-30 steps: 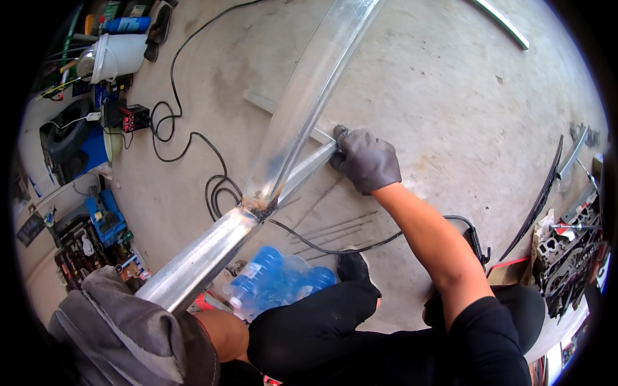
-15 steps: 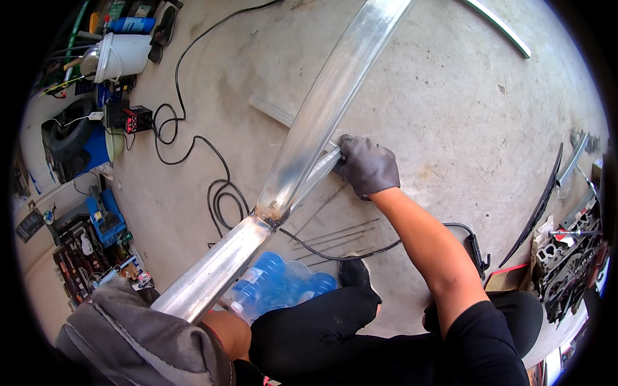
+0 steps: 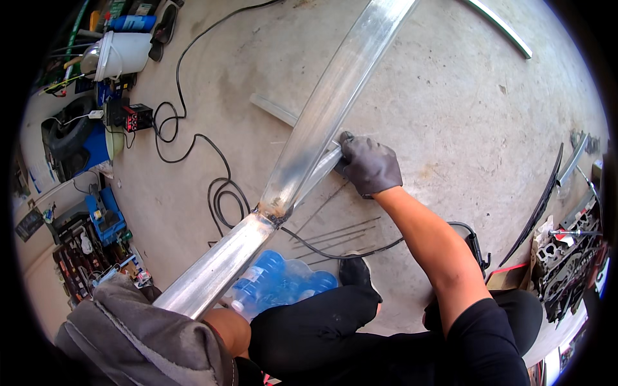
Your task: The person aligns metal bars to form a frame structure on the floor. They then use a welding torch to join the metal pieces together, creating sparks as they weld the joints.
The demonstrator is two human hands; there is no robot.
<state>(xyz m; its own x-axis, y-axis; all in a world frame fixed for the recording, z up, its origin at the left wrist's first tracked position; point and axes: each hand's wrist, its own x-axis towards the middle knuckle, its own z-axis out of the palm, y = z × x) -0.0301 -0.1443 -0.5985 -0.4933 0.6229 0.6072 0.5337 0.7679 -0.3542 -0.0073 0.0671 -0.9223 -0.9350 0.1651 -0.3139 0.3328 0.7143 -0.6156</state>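
Observation:
A long, silvery square metal tube (image 3: 335, 103) slants across the view, with a darkened, rough joint (image 3: 273, 213) partway along it. The near length of tube (image 3: 215, 273) runs down to my left hand (image 3: 145, 341), in a thick grey leather glove. That glove covers its end and closes over it, though most fingers are hidden. From the joint a narrower metal bar (image 3: 320, 168) branches off to the right. My right hand (image 3: 371, 166), in a dark glove, is closed round that bar's far end, beside the long tube. Another pale metal bar (image 3: 273, 109) passes beneath the tube.
Thin rods (image 3: 338, 235) and a pack of blue bottles (image 3: 283, 280) lie near my shoe (image 3: 355, 273). A black cable (image 3: 222, 161) loops across the concrete. A white bucket (image 3: 125, 55) and a tool tray (image 3: 74, 264) stand left; metal parts (image 3: 566, 264) are piled right.
The metal tube and both hands have shifted very slightly to the right. Both grips look the same.

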